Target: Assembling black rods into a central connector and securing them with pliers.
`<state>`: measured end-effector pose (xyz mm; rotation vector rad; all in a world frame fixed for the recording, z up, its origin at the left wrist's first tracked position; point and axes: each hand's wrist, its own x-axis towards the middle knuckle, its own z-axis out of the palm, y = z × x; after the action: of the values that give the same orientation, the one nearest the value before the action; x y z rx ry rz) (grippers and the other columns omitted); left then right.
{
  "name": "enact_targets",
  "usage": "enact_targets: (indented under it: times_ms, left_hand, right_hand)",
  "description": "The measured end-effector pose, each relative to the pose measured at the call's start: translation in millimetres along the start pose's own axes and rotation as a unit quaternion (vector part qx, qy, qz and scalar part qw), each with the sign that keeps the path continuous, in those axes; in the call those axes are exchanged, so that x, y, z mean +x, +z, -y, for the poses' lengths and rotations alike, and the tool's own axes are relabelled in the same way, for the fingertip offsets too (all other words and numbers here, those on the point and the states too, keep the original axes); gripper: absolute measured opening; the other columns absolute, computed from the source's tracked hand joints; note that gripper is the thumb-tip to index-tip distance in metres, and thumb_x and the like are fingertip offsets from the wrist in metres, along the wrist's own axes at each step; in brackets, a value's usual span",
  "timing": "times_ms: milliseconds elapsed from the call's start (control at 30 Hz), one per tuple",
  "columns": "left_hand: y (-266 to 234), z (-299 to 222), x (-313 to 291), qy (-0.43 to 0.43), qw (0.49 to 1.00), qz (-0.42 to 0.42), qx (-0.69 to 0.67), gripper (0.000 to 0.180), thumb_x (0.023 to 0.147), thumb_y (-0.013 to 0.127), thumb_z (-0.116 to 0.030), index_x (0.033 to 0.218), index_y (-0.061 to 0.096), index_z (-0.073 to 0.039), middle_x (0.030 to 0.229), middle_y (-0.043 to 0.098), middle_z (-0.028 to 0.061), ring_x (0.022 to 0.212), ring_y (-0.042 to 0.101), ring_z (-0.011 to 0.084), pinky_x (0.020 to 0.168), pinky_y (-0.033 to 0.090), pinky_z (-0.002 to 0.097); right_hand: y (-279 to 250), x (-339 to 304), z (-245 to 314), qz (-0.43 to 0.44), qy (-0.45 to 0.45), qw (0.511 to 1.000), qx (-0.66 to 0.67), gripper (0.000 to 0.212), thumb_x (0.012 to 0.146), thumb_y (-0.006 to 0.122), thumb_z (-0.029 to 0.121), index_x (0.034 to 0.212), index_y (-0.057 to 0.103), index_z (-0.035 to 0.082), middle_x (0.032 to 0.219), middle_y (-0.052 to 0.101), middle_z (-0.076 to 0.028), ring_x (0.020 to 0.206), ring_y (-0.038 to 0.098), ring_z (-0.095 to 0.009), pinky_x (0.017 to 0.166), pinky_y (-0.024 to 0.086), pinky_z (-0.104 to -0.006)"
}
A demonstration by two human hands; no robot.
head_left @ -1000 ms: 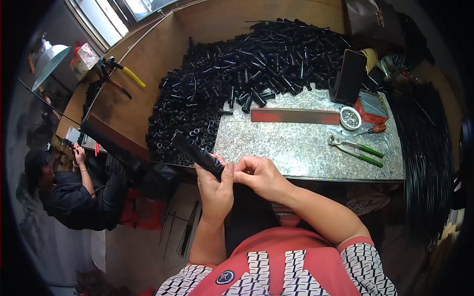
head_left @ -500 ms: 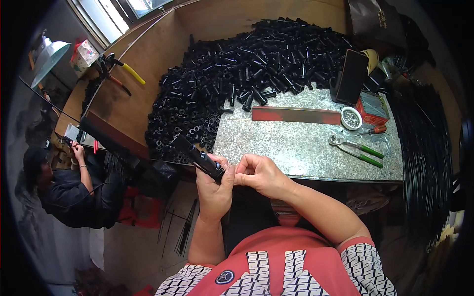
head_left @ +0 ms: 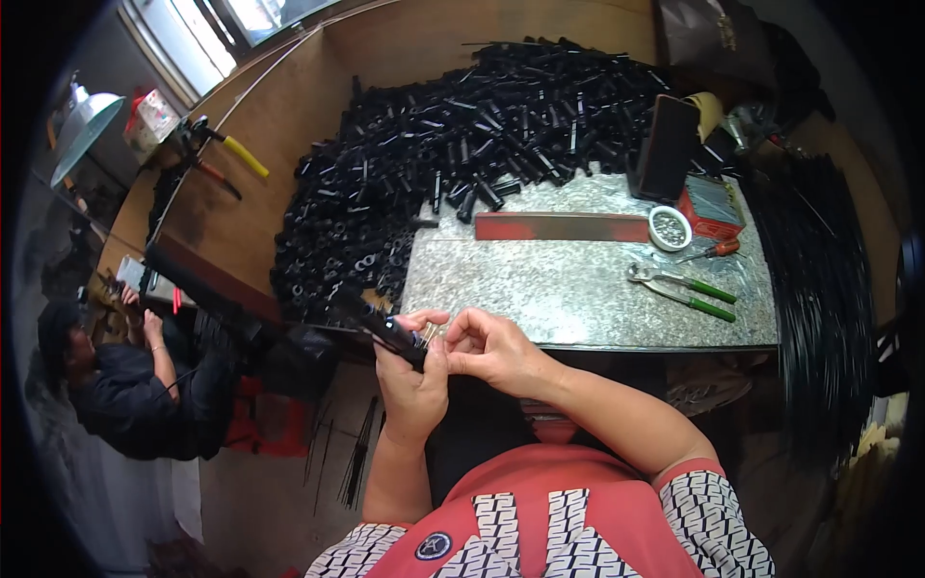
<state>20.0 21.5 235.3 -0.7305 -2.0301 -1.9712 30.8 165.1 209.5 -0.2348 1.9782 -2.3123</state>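
My left hand (head_left: 412, 385) is wrapped round a black cylindrical part (head_left: 390, 332), which tilts up toward the far left. Thin metallic pieces (head_left: 428, 334) show at its near end, between the thumb and the fingers. My right hand (head_left: 496, 354) is close beside that end, with thumb and forefinger pinched together near the left thumb. Whatever those fingertips hold is too small to make out. Beyond my hands, a large heap of black tubular parts (head_left: 453, 125) covers the far and left side of the speckled tabletop (head_left: 540, 289).
On the table lie a reddish metal bar (head_left: 559, 227), green-handled pliers (head_left: 684, 292) and an orange-handled screwdriver (head_left: 713, 252). A white cup of small metal bits (head_left: 669, 229) stands by a red box (head_left: 708, 217). Long black rods (head_left: 819, 289) hang at right. Another person (head_left: 135, 385) works at left.
The whole view has shifted slightly, moving the scene left. My right fingers have changed their bend near the part's end, and the metallic pieces there show more clearly.
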Motion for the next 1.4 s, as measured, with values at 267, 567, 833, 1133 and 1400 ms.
enact_targets:
  times_ms: [267, 567, 833, 1133, 1400]
  left_hand:
    - [23.5, 6.9, -17.6, 0.004, 0.999, 0.024, -0.031, 0.026, 0.083, 0.053, 0.002, 0.108, 0.047, -0.002, 0.119, 0.053, 0.0160, 0.096, 0.051, 0.0159, 0.090, 0.039, 0.0318]
    - [47.1, 23.4, -2.4, 0.141, 0.980, 0.132, -0.050, 0.014, 0.091, 0.050, 0.002, 0.100, 0.060, 0.007, 0.078, 0.061, 0.0109, 0.070, 0.055, 0.0186, 0.066, 0.048, 0.0334]
    - [51.8, 21.6, -16.3, -0.086, 0.969, 0.099, -0.207, 0.014, 0.091, 0.052, 0.001, 0.077, 0.053, 0.002, 0.066, 0.054, 0.0102, 0.054, 0.047, 0.0164, 0.048, 0.037, 0.0281]
    - [50.2, 22.6, -23.8, -0.060, 0.956, 0.138, -0.251, 0.005, 0.089, 0.050, 0.002, 0.093, 0.052, 0.000, 0.085, 0.055, 0.0084, 0.080, 0.055, 0.0186, 0.080, 0.047, 0.0343]
    - [49.2, -13.2, -16.0, -0.059, 0.944, 0.216, -0.241, 0.013, 0.090, 0.054, -0.006, 0.090, 0.041, -0.005, 0.114, 0.050, 0.0184, 0.114, 0.052, 0.0338, 0.097, 0.044, 0.0494]
  right_hand:
    - [-21.1, -38.6, 5.7, -0.008, -0.092, 0.990, -0.103, 0.024, 0.085, 0.067, 0.021, 0.090, 0.057, 0.001, 0.080, 0.062, -0.009, 0.075, 0.060, -0.016, 0.068, 0.049, -0.0315]
    - [-93.6, -111.7, 52.2, -0.122, -0.081, 0.963, -0.225, 0.023, 0.082, 0.065, 0.019, 0.087, 0.055, -0.001, 0.079, 0.059, -0.011, 0.074, 0.057, -0.020, 0.068, 0.046, -0.0334]
    - [-145.8, -148.3, 65.3, -0.216, -0.079, 0.860, -0.455, 0.020, 0.086, 0.062, 0.018, 0.093, 0.054, 0.001, 0.090, 0.056, -0.014, 0.083, 0.058, -0.031, 0.073, 0.047, -0.0386]
    - [-195.0, -151.8, 38.1, -0.242, -0.047, 0.715, -0.655, 0.022, 0.079, 0.068, 0.018, 0.088, 0.054, 0.003, 0.098, 0.053, -0.016, 0.095, 0.053, -0.033, 0.079, 0.046, -0.0421]
    - [-198.9, -147.4, 61.3, -0.241, -0.058, 0.654, -0.715, 0.027, 0.079, 0.069, 0.018, 0.095, 0.055, 0.002, 0.109, 0.055, -0.017, 0.104, 0.052, -0.035, 0.089, 0.044, -0.0429]
